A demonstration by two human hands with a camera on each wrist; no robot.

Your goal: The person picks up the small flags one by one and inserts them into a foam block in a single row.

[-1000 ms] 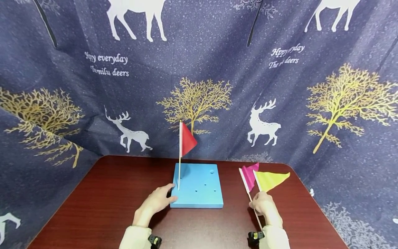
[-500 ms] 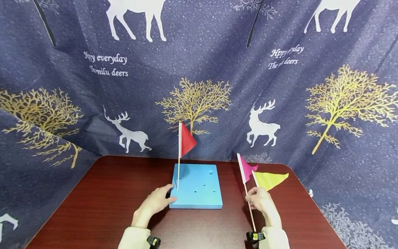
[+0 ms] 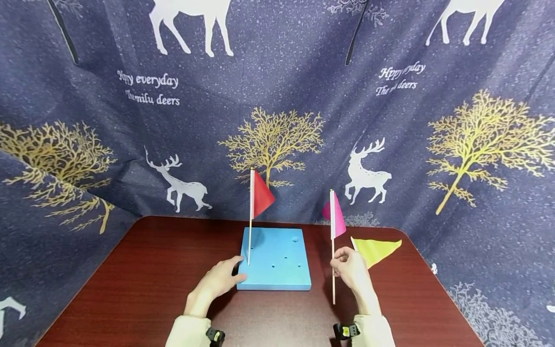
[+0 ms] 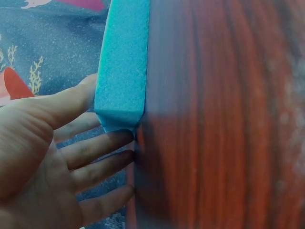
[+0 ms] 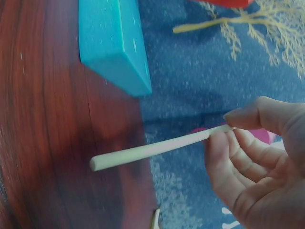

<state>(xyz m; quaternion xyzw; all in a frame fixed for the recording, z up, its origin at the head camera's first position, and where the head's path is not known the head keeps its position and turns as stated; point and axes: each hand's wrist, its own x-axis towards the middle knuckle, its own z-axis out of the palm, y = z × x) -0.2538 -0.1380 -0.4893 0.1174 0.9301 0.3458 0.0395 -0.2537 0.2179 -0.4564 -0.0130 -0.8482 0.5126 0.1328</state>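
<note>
My right hand [image 3: 352, 270] pinches the thin wooden stick of a magenta flag [image 3: 338, 221] between thumb and fingertips. The flag stands nearly upright to the right of the blue foam block [image 3: 277, 278], apart from it. In the right wrist view the bare lower end of the stick [image 5: 152, 149] points toward the table. My left hand [image 3: 218, 278] touches the near left corner of the block with relaxed, spread fingers; the left wrist view shows the thumb along one face of the block [image 4: 121, 67]. A red flag [image 3: 262, 196] is planted upright in the block's left part.
A yellow flag [image 3: 376, 250] lies on the table behind my right hand, its stick partly hidden. Several small holes dot the block's top. The dark red wooden table [image 3: 130, 279] ends at a patterned blue cloth [image 3: 303, 159] hanging behind.
My right hand has moved left toward the block, bringing the magenta flag from tilted beside the yellow flag to nearly upright. My left hand and the red flag have stayed put.
</note>
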